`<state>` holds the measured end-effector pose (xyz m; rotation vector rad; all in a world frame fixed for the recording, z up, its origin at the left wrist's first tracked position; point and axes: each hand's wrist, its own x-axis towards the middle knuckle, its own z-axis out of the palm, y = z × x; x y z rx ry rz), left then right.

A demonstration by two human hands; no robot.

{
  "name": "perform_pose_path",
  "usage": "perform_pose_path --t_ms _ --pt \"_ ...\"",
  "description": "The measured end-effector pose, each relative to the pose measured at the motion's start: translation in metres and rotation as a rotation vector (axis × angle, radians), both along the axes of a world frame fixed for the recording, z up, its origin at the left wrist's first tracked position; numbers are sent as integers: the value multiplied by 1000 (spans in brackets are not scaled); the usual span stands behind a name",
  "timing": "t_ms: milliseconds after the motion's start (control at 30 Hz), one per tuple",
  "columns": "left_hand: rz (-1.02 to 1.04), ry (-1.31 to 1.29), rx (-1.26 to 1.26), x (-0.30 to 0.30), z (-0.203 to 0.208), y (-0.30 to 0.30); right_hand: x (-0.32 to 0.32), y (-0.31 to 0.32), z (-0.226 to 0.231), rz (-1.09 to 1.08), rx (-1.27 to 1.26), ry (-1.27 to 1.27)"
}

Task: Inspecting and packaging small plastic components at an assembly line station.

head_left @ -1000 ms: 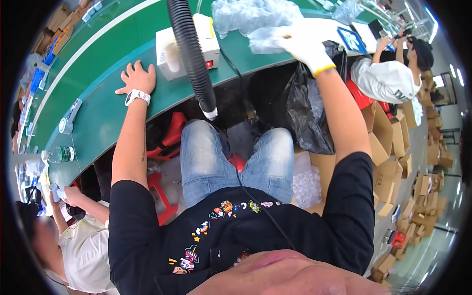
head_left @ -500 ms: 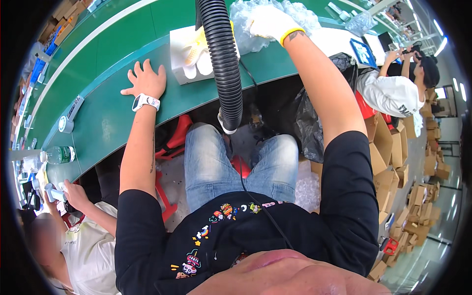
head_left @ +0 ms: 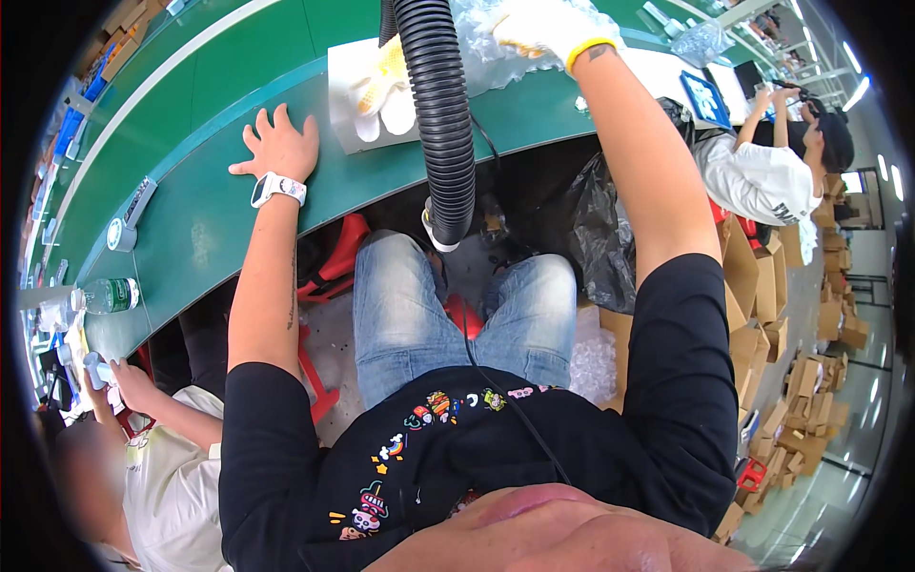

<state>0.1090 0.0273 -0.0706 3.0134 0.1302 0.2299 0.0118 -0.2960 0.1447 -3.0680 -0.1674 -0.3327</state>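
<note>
My left hand (head_left: 279, 143) is bare and lies flat on the green table (head_left: 229, 205), fingers spread, a white watch on its wrist. My right hand (head_left: 545, 33) wears a white glove with a yellow cuff. It reaches to the far side of the table, its fingers curled into a heap of clear plastic wrap (head_left: 491, 71); the fingertips are partly lost against the wrap. Between my hands stands a white box (head_left: 345, 95) with a white and yellow glove (head_left: 386, 91) lying on it. A black corrugated hose (head_left: 438, 124) hangs in front of the box.
A tape roll (head_left: 121, 234) and a plastic bottle (head_left: 110, 296) stand at the left. Co-workers sit at the lower left and far right. A black plastic bag (head_left: 600, 238) hangs below the table edge; cardboard boxes (head_left: 762, 286) stand at the right. A tablet (head_left: 705, 100) lies beyond my right arm.
My right hand has shifted a little right and away from me across the plastic wrap, exposing a small pale piece on the table. My left hand stays spread on the table.
</note>
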Motion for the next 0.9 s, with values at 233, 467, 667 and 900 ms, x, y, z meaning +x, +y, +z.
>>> perform_pose_path --t_ms 233,467,667,900 --pt "-4 54 -17 -2 -1 -2 -36 -60 22 -29 516 88" --pt "-582 -131 -337 55 -40 35 -277 -238 -117 -387 1199 -75" --pt "-706 -272 233 124 -75 76 -580 -285 -377 -1255 1651 -196" --pt "-475 -147 334 104 -63 138 -702 -207 -588 -1638 731 351"
